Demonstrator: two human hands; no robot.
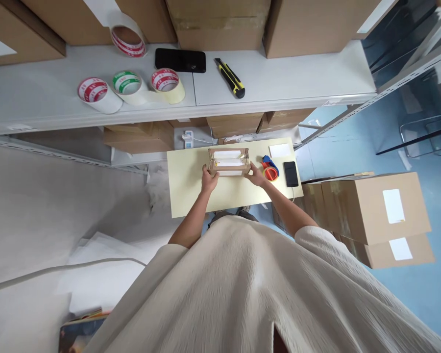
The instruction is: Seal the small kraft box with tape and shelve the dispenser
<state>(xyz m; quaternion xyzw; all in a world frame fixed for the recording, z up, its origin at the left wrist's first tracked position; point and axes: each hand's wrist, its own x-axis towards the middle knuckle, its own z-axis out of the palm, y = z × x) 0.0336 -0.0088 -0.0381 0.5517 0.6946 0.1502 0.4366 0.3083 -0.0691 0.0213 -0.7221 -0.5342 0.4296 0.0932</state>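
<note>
table (191, 191) left bare | right blocked: tape dispenser (270, 169), phone (290, 173)

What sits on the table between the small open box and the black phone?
A tape dispenser, red and blue, beside the right hand, in the head view.

Both hands hold a small open cardboard box (229, 163) on the pale yellow tabletop (191, 191): the left hand (209, 179) grips its left end and the right hand (256, 175) its right end. White contents show inside the box. Just right of the right hand lies a red and blue tape dispenser (270, 169), then a black phone (290, 173). On the grey shelf (297, 73) above lie tape rolls (131, 88), another dark phone (180, 60) and a yellow utility knife (230, 77).
</note>
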